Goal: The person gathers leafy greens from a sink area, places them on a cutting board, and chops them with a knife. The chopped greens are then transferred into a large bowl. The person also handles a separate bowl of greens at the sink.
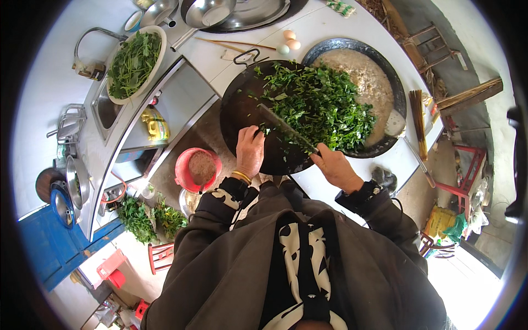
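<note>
My right hand grips the handle of a cleaver, whose blade slants up and left over a dark round chopping board with a metal handle. Close to the blade, my left hand rests on the board with bent fingers. Bits of leaf show at its fingertips; whether it pinches them is unclear. A heap of chopped leafy greens covers the board's right side. Beyond it, a large wok set into the counter holds a pale, lumpy liquid. A ladle lies at the wok's right rim.
Several eggs and chopsticks lie behind the board. A bowl of whole greens stands by the sink at left. Below are a red bucket and more greens on the floor. A bamboo brush lies right.
</note>
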`<act>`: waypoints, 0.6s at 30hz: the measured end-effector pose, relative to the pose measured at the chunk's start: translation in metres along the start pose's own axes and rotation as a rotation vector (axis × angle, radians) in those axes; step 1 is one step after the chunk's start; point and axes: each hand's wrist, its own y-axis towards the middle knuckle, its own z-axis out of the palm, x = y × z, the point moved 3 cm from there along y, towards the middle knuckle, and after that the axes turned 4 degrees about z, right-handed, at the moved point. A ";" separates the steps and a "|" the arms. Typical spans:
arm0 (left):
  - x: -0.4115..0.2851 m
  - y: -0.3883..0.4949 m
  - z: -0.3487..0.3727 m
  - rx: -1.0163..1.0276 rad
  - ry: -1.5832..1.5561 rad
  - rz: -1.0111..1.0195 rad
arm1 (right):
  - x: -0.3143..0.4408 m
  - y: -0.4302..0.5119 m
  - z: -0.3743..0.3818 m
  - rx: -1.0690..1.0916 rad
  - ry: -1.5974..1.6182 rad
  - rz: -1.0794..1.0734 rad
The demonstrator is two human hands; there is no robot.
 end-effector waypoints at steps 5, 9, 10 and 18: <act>-0.002 0.001 0.003 0.019 0.005 -0.022 | 0.007 -0.014 -0.018 -0.026 0.087 0.020; -0.001 0.011 0.011 -0.095 -0.043 -0.088 | 0.014 -0.014 -0.005 0.068 -0.049 -0.015; 0.001 0.009 0.009 -0.073 -0.047 -0.157 | 0.014 -0.014 -0.002 0.073 -0.090 0.012; 0.020 -0.022 -0.034 -0.160 -0.248 -0.522 | 0.011 -0.021 0.011 0.082 -0.063 0.001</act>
